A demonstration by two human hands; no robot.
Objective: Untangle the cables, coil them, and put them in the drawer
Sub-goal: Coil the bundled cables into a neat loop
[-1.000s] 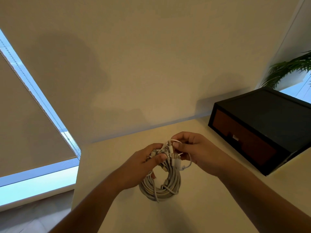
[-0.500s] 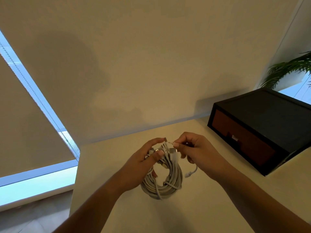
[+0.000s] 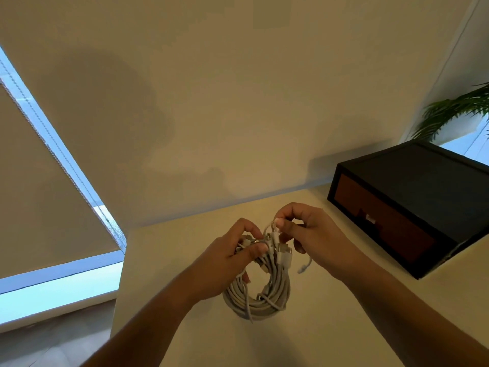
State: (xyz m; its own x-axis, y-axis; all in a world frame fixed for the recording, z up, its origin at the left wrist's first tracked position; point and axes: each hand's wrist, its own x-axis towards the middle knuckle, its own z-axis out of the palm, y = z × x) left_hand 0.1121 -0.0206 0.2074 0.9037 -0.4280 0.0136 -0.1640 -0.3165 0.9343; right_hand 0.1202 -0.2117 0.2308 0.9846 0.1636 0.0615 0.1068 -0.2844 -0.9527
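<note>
Cables (image 3: 260, 292) hang in a grey looped bundle just above the table (image 3: 317, 327), held up between two hands. The left hand (image 3: 227, 260) grips the top of the bundle, thumb curled over the plugs. The right hand (image 3: 315, 234) pinches one thin strand at the top, with a loose end (image 3: 304, 266) dangling beside it. The drawer (image 3: 383, 226) sits closed in its black box, off to the right.

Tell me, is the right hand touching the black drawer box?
Apart. The head view shows bare table between the right hand and the drawer box; that hand pinches a cable strand instead.
</note>
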